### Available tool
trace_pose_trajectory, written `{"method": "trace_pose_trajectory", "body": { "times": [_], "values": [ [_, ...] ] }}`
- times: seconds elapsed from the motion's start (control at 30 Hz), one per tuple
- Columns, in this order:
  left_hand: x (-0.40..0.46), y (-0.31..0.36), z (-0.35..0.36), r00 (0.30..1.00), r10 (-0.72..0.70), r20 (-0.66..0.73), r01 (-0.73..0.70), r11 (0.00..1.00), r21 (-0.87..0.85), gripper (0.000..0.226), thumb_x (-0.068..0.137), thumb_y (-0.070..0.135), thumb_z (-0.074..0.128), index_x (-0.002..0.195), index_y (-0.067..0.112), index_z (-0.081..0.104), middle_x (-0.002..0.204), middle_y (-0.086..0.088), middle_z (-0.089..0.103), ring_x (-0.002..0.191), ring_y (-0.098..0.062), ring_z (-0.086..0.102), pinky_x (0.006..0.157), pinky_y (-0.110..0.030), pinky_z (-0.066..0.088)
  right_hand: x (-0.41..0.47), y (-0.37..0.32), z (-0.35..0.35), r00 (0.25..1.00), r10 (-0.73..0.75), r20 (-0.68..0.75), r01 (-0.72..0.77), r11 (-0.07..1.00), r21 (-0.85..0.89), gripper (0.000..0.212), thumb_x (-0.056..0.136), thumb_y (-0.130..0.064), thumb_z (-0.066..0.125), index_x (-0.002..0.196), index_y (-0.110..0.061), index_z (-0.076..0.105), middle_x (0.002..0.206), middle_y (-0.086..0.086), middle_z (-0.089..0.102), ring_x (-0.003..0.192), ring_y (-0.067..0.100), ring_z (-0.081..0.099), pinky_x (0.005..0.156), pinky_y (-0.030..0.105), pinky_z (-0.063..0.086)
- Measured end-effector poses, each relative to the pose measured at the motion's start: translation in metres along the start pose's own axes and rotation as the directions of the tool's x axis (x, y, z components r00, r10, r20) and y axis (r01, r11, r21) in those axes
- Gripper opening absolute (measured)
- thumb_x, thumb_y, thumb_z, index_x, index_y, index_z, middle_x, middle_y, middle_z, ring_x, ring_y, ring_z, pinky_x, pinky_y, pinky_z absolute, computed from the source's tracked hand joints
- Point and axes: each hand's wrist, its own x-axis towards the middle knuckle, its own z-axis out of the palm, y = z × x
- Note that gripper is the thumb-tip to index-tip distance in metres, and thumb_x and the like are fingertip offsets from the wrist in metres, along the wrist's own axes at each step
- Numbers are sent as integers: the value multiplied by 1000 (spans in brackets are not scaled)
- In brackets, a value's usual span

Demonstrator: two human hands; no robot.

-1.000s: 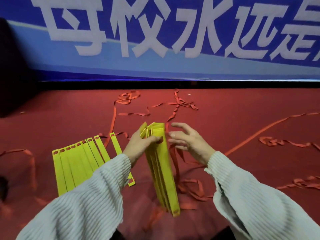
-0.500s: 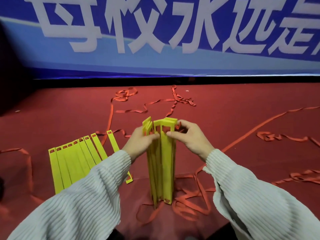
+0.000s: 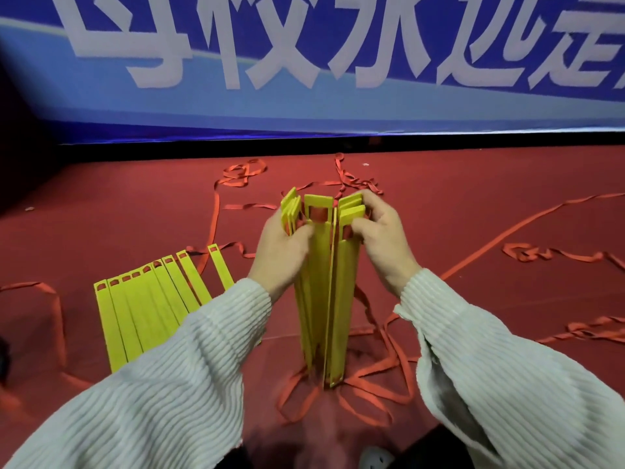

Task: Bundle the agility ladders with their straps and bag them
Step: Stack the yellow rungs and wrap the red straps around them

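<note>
1. The left hand (image 3: 280, 255) is raised in front, fingers curled in a grip, thumb pointing right.
2. The right hand (image 3: 382, 238) faces it, fingers curled, pinching.
3. Both forearms angle inward.

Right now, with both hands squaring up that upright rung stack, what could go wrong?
1. The upright rung stack stands on end on the red floor, its tops splayed; only the left hand and right hand hold it together, so it may fan out or tip.
2. Loose red straps lie tangled around its base and could snag or knot when it is lifted.
3. The flat rungs beside it appear joined by strap and might get dragged.
</note>
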Motion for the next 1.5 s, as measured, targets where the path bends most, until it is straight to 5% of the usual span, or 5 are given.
{"method": "trace_pose_trajectory", "body": {
  "times": [0.43, 0.7, 1.07, 1.37, 1.5],
  "values": [
    [-5, -63, 3, 944, -234, 232, 125, 906, 405, 40, 86, 22, 60, 126, 24, 60, 115, 4, 70, 109, -17, 65, 92, -33, 47, -21, 60, 5, 896, 399, 196, -345, 902, -258, 50, 80, -9, 65, 126, -21, 52, 102, -7, 66, 93, 9, 64, 78, 24, 47],
    [10, -66, -8, 991, -93, 94, 33, 864, 502, 25, 95, 42, 65, 111, 24, 62, 101, 5, 69, 91, -15, 62, 81, -39, 51, -10, 45, 3, 954, 200, 224, -175, 976, -128, 76, 76, -37, 89, 139, -36, 46, 125, -9, 67, 117, 6, 63, 104, 24, 48],
    [7, -59, 5, 983, -177, -54, 185, 956, 228, 16, 95, 19, 61, 108, 24, 69, 102, 1, 74, 100, -24, 67, 92, -41, 53, -11, 33, 5, 967, 113, 230, -97, 992, -79, 41, 82, -10, 85, 117, -19, 66, 100, 1, 72, 88, 8, 64, 83, 24, 50],
    [12, -58, -4, 884, -227, 409, 143, 964, 226, 78, 76, 18, 76, 141, 19, 34, 123, -7, 59, 100, -19, 64, 83, -38, 57, -7, 29, 0, 923, 184, 337, -186, 982, -26, 37, 83, -6, 82, 116, -15, 70, 103, 2, 73, 95, 14, 66, 90, 30, 50],
    [8, -51, -4, 928, -171, 331, 123, 979, 161, 44, 95, 7, 70, 135, 18, 57, 123, 3, 71, 113, -11, 67, 99, -29, 53, -5, 35, -3, 949, 217, 230, -218, 976, -21, 39, 70, -20, 82, 106, -21, 67, 96, 3, 72, 89, 18, 66, 87, 39, 52]
  ]
}}
